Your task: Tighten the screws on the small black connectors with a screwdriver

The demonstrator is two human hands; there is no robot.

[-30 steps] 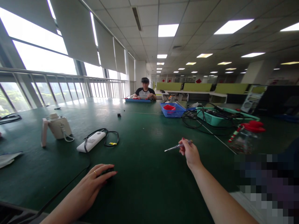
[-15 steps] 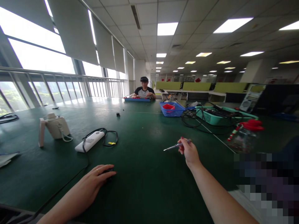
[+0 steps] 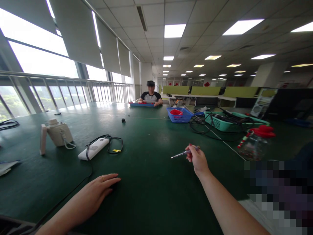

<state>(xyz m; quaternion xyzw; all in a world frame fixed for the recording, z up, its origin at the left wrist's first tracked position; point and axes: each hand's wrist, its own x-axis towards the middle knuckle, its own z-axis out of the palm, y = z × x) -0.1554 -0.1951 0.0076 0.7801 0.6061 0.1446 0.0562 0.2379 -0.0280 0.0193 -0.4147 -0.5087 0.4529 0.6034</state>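
My right hand (image 3: 197,160) pinches a slim screwdriver (image 3: 179,154) by its handle. The metal shaft points left, held a little above the green table (image 3: 146,195). To the lower left, my left hand (image 3: 105,186) rests on the tabletop, palm down, with its fingers stretched out and a ring on one finger. I see nothing between those fingers, though what lies under the palm is hidden. Beyond this hand lies a white power bank or adapter-like box (image 3: 94,149) with a black cable (image 3: 122,139) looped beside it.
A beige bottle-shaped object with a strap (image 3: 60,133) stands at left. On the right are a blue basket (image 3: 179,117), a green basket (image 3: 220,124) with cables, and a red-lidded jar (image 3: 255,145). A person (image 3: 151,96) sits at the far end behind a blue tray (image 3: 141,104).
My left hand's fingers have straightened and flattened on the table; a small dark thing by its fingertips no longer shows. My right hand and the screwdriver have barely moved.
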